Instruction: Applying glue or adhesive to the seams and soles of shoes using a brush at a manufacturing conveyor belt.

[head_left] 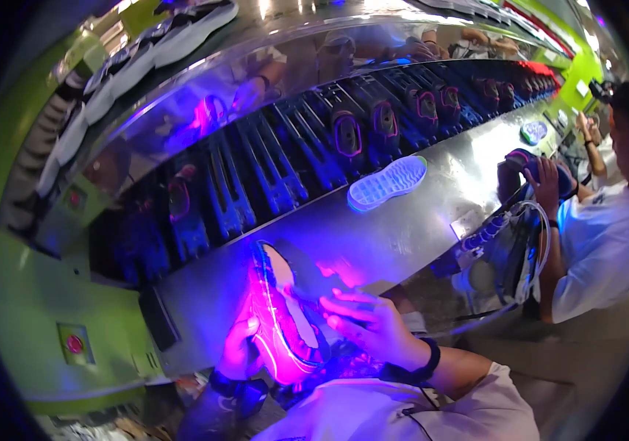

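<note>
My left hand [236, 344] is closed round the left side of a shoe upper [269, 323], thumb against its edge. The upper is turned bottom up, so its pale underside faces me, and pink-violet light makes a bright line glow along its rim. Just right of it, my right hand [379, 328] has its fingers stretched out and apart with nothing visible in them; whether a fingertip touches the upper I cannot tell. Beyond my hands a whitish shoe sole [388, 184] lies tread up on the metal bench [314, 228].
A dark slatted conveyor [277, 165] runs behind the bench, carrying several dark shoe uppers with pink-lit edges. Pale soles [152, 55] line a shelf above. At right, a co-worker [594, 250] handles a dark shoe [520, 163] beside a cabled device [487, 253]. A green machine wall [27, 316] stands left.
</note>
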Demonstrator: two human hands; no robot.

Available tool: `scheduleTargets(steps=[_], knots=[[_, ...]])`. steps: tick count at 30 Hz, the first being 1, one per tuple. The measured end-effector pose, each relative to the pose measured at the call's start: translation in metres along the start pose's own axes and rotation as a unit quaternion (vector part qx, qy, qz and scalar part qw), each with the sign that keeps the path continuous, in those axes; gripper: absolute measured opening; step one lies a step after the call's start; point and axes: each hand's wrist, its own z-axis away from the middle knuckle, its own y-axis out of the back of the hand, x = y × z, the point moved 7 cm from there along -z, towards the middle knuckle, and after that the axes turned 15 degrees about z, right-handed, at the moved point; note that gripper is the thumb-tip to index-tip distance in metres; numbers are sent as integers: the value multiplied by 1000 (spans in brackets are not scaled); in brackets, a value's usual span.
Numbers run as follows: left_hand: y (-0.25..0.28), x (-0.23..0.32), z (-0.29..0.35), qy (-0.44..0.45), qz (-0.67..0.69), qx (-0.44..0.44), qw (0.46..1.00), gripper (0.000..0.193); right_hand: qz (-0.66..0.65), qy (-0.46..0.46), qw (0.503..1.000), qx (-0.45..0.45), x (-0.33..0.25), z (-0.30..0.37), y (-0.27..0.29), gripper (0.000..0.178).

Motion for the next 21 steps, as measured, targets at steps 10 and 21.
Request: scheduleTargets(steps=[10,21], knots=[[-12,144,-176,-218,-594,73,771,82,-145,-148,966,156,117,-23,14,38],[5,143,-322,-93,-647,46,755,94,-154,-207,960,111,111,-28,8,39]])
